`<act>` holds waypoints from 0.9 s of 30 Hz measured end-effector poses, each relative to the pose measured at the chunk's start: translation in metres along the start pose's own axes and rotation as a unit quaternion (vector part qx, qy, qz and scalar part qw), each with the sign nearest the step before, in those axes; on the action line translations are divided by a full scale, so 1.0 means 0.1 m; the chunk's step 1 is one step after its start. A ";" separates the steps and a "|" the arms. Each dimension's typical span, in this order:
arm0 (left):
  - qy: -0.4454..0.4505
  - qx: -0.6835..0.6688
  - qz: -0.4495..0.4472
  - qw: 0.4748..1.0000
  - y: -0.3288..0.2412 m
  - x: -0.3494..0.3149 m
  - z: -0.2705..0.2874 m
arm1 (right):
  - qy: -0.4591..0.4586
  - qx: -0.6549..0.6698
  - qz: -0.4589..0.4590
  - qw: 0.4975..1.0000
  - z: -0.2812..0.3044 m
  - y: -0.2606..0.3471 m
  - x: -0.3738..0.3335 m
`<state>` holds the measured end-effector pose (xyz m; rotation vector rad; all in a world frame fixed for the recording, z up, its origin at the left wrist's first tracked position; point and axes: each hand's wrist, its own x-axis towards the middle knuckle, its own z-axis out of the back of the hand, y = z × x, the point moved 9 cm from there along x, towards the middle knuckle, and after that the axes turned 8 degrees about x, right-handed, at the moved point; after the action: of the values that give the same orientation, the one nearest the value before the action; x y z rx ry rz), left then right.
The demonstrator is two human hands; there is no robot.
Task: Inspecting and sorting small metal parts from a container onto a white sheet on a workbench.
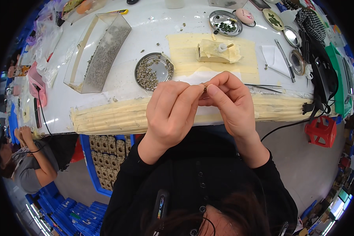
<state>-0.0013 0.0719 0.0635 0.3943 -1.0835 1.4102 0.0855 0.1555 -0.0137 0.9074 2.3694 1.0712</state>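
Over the table's near edge, both my hands meet fingertip to fingertip around a tiny brownish-gold part [205, 89]. My left hand [170, 114] is closed, its thumb and forefinger pinching the part from the left. From the right, my right hand [236, 104] pinches it too, the other fingers curled. The part's exact kind is too small to make out. Just beyond my left hand stands a round metal dish [162, 70] with many small metal pieces. Behind my hands sits a tape-wrapped block [212, 58] with a small white nozzle-like item on top. Thin tweezers [263, 86] lie right of my right hand.
A clear box [82, 51] of small grey pieces stands at left. Farther back is a metal dish [214, 17] of dark green pieces. A pen [284, 59] lies at right. Below the table are a blue tray [91, 167] and red stool [321, 131]. Another person [37, 161] sits left.
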 end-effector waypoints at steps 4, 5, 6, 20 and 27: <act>0.042 -0.128 0.096 0.986 0.14 -0.03 -0.05 | 0.033 0.027 -0.059 0.997 -0.01 -0.08 0.01; 0.038 -0.120 0.084 0.988 0.13 -0.02 -0.04 | 0.030 0.035 -0.056 0.997 -0.01 -0.08 0.01; 0.034 -0.113 0.072 0.990 0.11 -0.01 -0.04 | 0.028 0.043 -0.053 0.997 -0.01 -0.09 0.01; -0.008 -0.022 -0.013 1.000 -0.02 -0.01 0.01 | 0.026 0.039 -0.049 0.998 -0.03 -0.05 0.02; 0.001 -0.024 -0.012 1.000 0.00 -0.01 0.01 | 0.022 0.050 -0.076 0.996 -0.04 -0.09 0.03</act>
<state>-0.0016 0.0700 0.0630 0.3700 -1.1063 1.3607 0.0777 0.1507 -0.0178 0.7293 2.5019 0.9307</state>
